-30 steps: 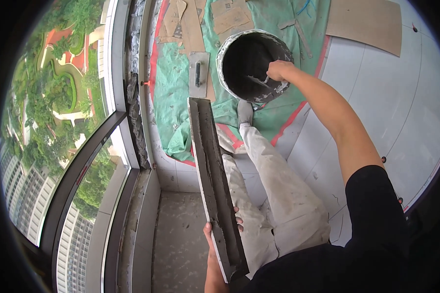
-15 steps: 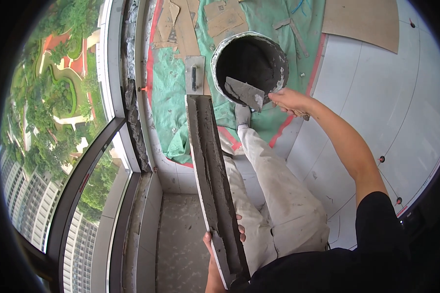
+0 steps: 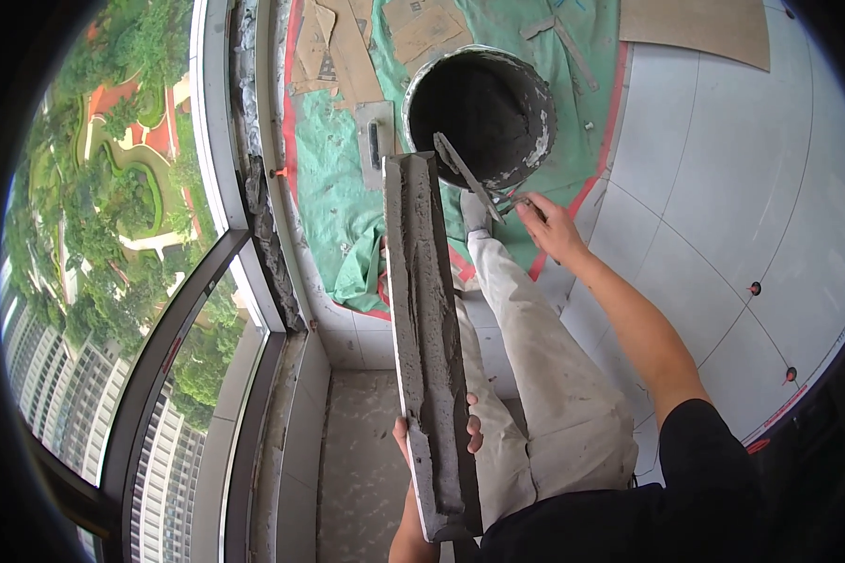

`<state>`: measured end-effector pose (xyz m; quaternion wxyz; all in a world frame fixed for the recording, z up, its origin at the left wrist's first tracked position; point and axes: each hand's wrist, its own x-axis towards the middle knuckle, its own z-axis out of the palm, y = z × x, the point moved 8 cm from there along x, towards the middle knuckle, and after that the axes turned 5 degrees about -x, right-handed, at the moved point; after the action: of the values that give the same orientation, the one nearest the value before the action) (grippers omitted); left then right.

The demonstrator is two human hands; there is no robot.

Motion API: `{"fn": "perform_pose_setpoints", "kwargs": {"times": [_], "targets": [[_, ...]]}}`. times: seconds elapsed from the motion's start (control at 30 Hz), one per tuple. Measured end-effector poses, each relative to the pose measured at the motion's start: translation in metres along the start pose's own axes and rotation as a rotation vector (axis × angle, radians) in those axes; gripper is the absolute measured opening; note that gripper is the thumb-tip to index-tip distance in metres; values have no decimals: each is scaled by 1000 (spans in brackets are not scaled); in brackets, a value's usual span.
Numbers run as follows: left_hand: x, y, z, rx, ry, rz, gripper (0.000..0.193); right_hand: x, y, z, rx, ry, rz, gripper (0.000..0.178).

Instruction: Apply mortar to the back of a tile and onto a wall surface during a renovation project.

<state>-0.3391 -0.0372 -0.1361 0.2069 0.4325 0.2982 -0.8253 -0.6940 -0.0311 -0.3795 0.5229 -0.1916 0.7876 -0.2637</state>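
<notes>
My left hand [image 3: 475, 436] grips the near part of a long, narrow tile strip [image 3: 429, 328] from beneath, thumb on one side and fingers on the other. Grey mortar with a lengthwise groove coats the strip's upper face. My right hand [image 3: 554, 233] is closed round the handle of a trowel [image 3: 462, 171], whose blade is seen nearly edge-on. That blade is over the near rim of a mortar bucket [image 3: 541, 136], just right of the strip's far end. Whether the blade touches the strip I cannot tell. Dark grey mortar coats the bucket's inside.
A flat plastering trowel [image 3: 376, 145] lies left of the bucket on a green sheet [image 3: 319, 235] edged with red tape. Cardboard pieces [image 3: 347, 66] lie farther off. Window frames [image 3: 218, 253] run along the left. Large pale tiles [image 3: 723, 178] with small clips [image 3: 755, 288] are at right.
The trowel has turned from showing its flat face to nearly edge-on, and its blade is now closer to the strip's far end. The strip has shifted slightly right and away from me.
</notes>
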Motion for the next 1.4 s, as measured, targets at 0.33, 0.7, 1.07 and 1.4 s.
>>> {"fn": "perform_pose_setpoints", "kwargs": {"times": [0.33, 0.7, 1.07, 1.4], "targets": [[6, -4, 7, -19, -32, -49, 107, 23, -18, 25, -194, 169, -257, 40], [6, 2, -9, -123, -79, -14, 107, -184, -18, -14, -362, -84, -296, 34], [7, 5, -28, -37, -76, -9, 111, -91, -90, 33, -327, -57, -465, 35], [16, 7, -41, -22, -159, -46, 109, 25, -36, -6, -513, 214, -215, 41]]}}
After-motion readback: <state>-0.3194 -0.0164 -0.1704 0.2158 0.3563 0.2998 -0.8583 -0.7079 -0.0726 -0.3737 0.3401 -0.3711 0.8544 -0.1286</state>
